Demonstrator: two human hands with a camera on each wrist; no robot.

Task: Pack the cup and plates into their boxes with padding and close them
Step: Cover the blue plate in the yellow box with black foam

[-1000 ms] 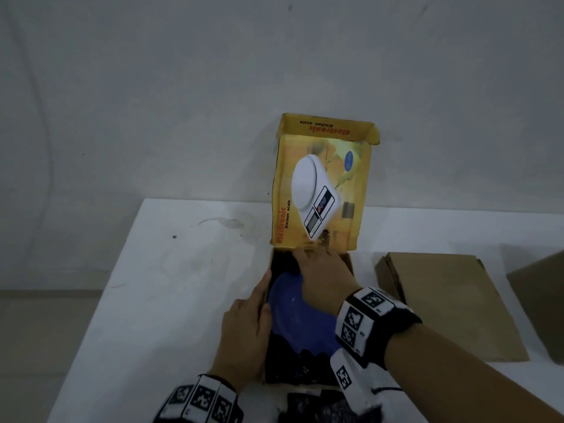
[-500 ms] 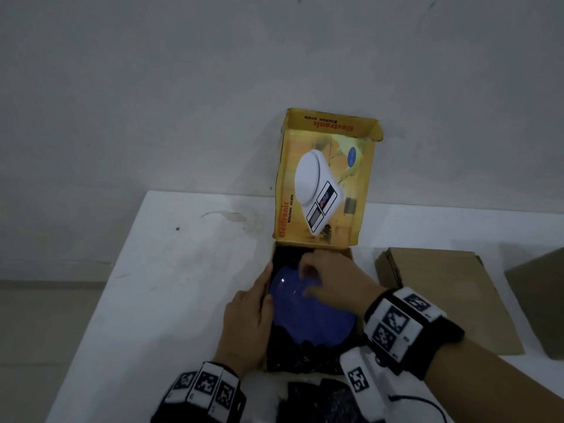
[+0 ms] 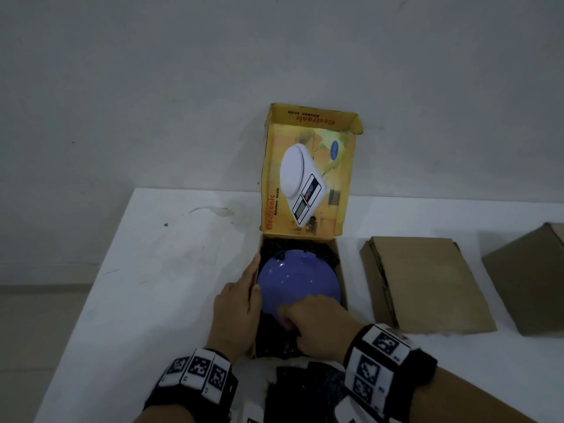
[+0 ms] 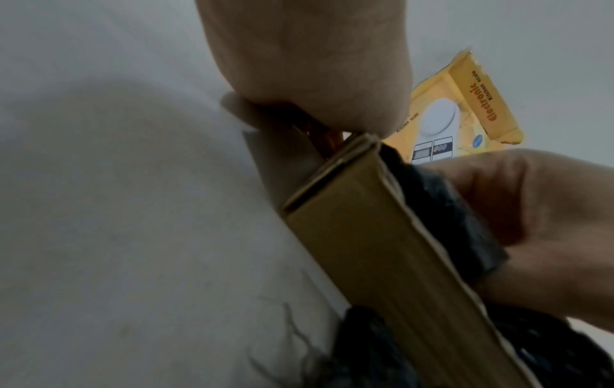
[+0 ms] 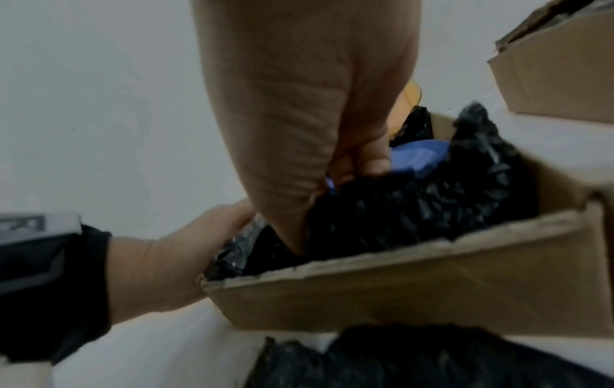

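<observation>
The yellow kitchen-scale box (image 3: 341, 270) lies in the middle of the white table (image 3: 158, 285), its lid (image 3: 305, 178) standing upright at the far side. Inside, a blue plate (image 3: 297, 282) rests on black padding (image 3: 274, 340). My left hand (image 3: 241, 303) lies flat along the box's left wall (image 4: 358, 249), fingers straight and thumb at the rim. My right hand (image 3: 308, 322) reaches in from the near side. In the right wrist view its fingers (image 5: 368, 160) and thumb pinch the near rim of the plate (image 5: 418, 157) amid the padding (image 5: 415, 210).
A flat closed brown cardboard box (image 3: 427, 285) lies just right of the yellow one. A taller brown box (image 3: 531, 279) stands at the right edge. More black padding (image 3: 305, 389) lies on the table in front of the box. A wall rises close behind.
My right hand drew back from the far end of the box to the plate's near rim, uncovering most of the plate. The left hand stayed on the left wall.
</observation>
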